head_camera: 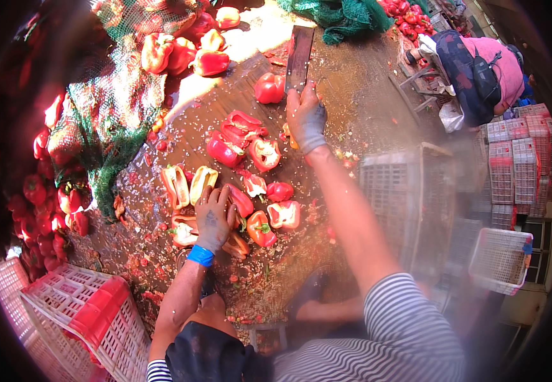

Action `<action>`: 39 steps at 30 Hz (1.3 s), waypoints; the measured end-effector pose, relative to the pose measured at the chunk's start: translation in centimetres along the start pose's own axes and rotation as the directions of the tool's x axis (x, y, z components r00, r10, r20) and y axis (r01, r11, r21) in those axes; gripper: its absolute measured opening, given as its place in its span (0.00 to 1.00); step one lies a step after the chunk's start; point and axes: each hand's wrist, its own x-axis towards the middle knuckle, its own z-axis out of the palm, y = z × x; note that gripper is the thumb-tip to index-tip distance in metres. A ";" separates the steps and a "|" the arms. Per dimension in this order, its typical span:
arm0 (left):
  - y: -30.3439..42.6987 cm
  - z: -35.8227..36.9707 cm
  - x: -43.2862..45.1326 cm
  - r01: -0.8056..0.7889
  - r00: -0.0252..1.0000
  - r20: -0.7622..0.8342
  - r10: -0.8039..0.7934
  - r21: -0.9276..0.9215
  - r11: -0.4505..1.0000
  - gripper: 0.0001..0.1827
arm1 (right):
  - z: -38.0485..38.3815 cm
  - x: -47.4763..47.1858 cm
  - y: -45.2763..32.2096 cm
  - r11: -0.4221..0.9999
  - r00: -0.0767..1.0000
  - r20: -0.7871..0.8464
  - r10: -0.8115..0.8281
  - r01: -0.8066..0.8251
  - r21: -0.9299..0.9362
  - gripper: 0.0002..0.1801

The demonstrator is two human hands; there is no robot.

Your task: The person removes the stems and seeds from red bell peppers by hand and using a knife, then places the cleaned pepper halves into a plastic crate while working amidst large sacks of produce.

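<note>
My right hand (307, 117), in a soiled pale glove, grips a knife with a broad rectangular blade (299, 55), which points away from me. A whole red bell pepper (270, 88) lies just left of the blade. My left hand (213, 218), with a blue band at its wrist, reaches down over cut peppers. Its fingertips meet the lower end of a pale-fleshed pepper half (203, 184); whether they grip it is hidden. Another half (176, 187) lies to the left. Right of this hand are a red pepper with a green stem (261, 230) and an opened piece (284, 214). Farther up sits a cluster of cut red peppers (240, 136).
Seeds and scraps cover the wet brown work surface (314, 267). Green netting (113, 129) with red peppers borders the left, and more netting (342, 16) lies at the top. Plastic crates stand at lower left (89, 305) and right (390, 191). A person (476, 71) bends over at upper right.
</note>
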 end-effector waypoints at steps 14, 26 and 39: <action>-0.5 -0.9 0.5 -0.054 0.997 0.044 0.056 -0.046 0.997 0.26 | 4.1 -5.9 6.5 0.916 0.796 0.574 0.190 0.067 -0.396 0.18; -1.6 -0.7 0.8 -0.114 0.990 0.073 0.121 -0.095 0.989 0.20 | 3.3 -8.2 10.7 0.891 0.783 0.615 0.096 0.207 -0.403 0.19; -2.3 -4.4 -1.5 -0.046 0.996 0.063 0.062 -0.224 0.974 0.23 | 5.1 7.6 -7.1 0.684 0.801 0.545 -0.246 0.542 -0.488 0.12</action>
